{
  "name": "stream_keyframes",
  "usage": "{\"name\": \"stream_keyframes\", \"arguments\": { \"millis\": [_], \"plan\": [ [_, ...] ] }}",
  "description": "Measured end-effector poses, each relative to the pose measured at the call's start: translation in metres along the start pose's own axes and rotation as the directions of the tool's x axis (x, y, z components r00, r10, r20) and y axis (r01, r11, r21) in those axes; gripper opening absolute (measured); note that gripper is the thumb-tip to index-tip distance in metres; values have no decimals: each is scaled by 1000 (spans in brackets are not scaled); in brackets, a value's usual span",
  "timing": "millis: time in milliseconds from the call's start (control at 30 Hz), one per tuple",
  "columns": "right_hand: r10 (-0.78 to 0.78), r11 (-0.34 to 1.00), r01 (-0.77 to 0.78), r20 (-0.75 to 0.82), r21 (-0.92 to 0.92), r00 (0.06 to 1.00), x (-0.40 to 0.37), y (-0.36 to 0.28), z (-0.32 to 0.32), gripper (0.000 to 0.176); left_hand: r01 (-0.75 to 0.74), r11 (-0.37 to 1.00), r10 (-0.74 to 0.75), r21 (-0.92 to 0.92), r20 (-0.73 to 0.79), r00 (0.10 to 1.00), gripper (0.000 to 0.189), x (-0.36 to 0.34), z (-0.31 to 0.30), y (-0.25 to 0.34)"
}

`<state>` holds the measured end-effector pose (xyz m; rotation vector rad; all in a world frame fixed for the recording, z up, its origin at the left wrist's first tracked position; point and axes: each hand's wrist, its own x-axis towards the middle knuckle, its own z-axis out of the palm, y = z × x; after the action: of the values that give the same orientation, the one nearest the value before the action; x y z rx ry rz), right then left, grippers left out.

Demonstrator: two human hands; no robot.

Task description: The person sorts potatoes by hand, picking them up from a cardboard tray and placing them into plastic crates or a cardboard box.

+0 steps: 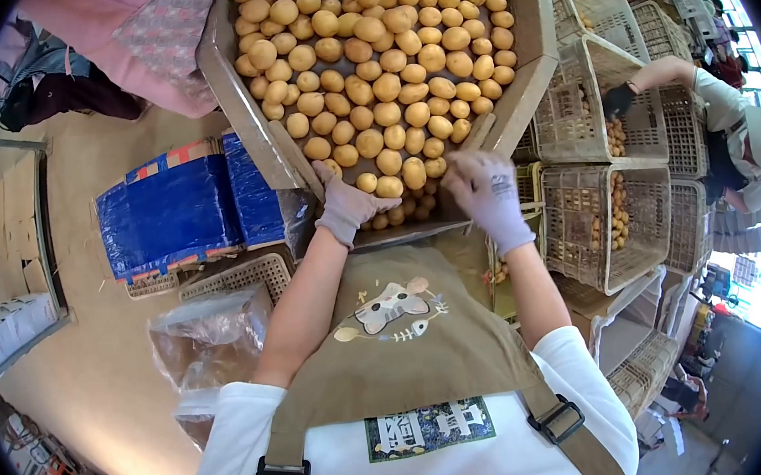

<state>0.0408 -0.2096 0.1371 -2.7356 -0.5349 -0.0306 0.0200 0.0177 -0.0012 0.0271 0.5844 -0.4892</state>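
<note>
Small, round yellow potatoes (386, 88) cover a shallow sorting tray (528, 100) with raised cardboard-like sides, narrowing toward my body. My left hand (348, 206), in a pale glove, is at the left of the tray's mouth, its thumb and fingers apart. Its fingertips are right by a few potatoes at the opening. Across the mouth, my right hand (492, 196), also gloved, hovers by the right wall; motion blurs its fingers. Between the hands, a single potato (414, 174) sits at the lip, and more potatoes (403, 210) lie lower down below it.
Stacked plastic crates (576, 219) stand on the right, some holding potatoes. Beyond them a person (745, 124) reaches a dark-gloved hand into a crate. On the left are blue-wrapped boxes (167, 212), a clear plastic bag (211, 336) and a pink cloth (114, 34).
</note>
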Motion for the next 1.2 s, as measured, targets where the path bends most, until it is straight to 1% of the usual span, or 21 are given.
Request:
{"name": "stream_keyframes", "arguments": {
  "millis": [100, 133, 233, 300, 367, 433, 500, 533, 567, 633, 700, 733, 800, 833, 867, 900, 933, 967, 1100, 1167, 1200],
  "plan": [
    [-15, 972, -7, -93, -234, 996, 23, 14, -3, 25, -12, 999, 8, -32, -119, 993, 102, -3, 8, -2],
    [-17, 975, 7, -45, -224, 999, 29, 12, 0, 28, 0, 998, -9, -59, -140, 990, 101, -2, 9, -2],
    [-85, 984, 100, 108, -148, 991, 40, -3, 12, 41, 7, 998, -7, -63, 7, 1000, 101, -4, 5, -2],
    [-129, 986, 141, 124, -92, 984, 48, -18, 26, 45, -21, 999, 19, -32, -62, 998, 98, -3, 4, -6],
    [-38, 990, 39, 10, -135, 999, 59, -26, 55, 50, -39, 999, 39, 6, -98, 994, 97, 1, -3, -9],
    [-75, 948, 147, 250, -282, 965, 47, -39, 79, 52, -24, 1000, 22, -19, -86, 996, 92, 2, -8, -12],
    [-273, 942, 326, 382, -81, 883, 43, -28, 80, 50, 36, 994, -39, -102, -29, 999, 91, 5, -19, -10],
    [-269, 941, 329, 406, -83, 873, 45, -11, 78, 47, -46, 998, 50, 53, -81, 995, 91, 1, -14, -14],
    [-268, 938, 335, 426, -89, 864, 52, -3, 76, 45, -70, 997, 73, 21, -164, 984, 89, 0, -10, -16],
    [-290, 945, 312, 188, -99, 939, 56, -9, 89, 25, -70, 997, 71, 14, -99, 993, 85, 1, -10, -15],
    [-218, 974, 202, 176, 102, 960, 88, -50, 80, 23, -114, 993, 115, 22, -56, 992, 81, 0, -8, -17],
    [-348, 926, 354, -71, 132, 935, 105, -66, 88, 20, -136, 990, 137, 32, -31, 990, 80, -1, -6, -19],
    [-280, 950, 266, 64, 165, 958, 146, -98, 102, 25, -125, 992, 123, -30, -66, 990, 75, 0, -6, -18],
    [-216, 976, 213, 211, 33, 953, 169, -110, 114, 26, -97, 994, 93, -56, -73, 993, 74, 2, -7, -16],
    [-159, 987, 148, 203, 68, 966, 181, -121, 127, 25, -114, 993, 111, -9, -148, 983, 78, -7, 13, -15],
    [-104, 993, 116, 365, -10, 925, 198, -130, 137, 24, -130, 991, 134, 33, -227, 965, 83, -20, 33, -17],
    [-87, 994, 105, 355, -31, 931, 203, -135, 140, 25, -137, 990, 131, -36, -129, 983, 84, -12, 15, -18],
    [-70, 994, 94, 344, -53, 936, 205, -140, 141, 27, -170, 983, 177, 74, -110, 978, 88, -16, 20, -21],
    [-104, 962, 169, 282, -217, 954, 205, -137, 165, 24, -149, 982, 135, 114, 119, 984, 98, 2, -19, -17],
    [-98, 949, 207, 401, -239, 911, 214, -134, 160, 23, -112, 987, 76, 118, 276, 958, 104, 10, -39, -12],
    [-105, 933, 258, 495, -252, 862, 216, -139, 137, 26, 10, 998, 3, -56, 223, 975, 100, -1, -19, -13]
  ]
}}
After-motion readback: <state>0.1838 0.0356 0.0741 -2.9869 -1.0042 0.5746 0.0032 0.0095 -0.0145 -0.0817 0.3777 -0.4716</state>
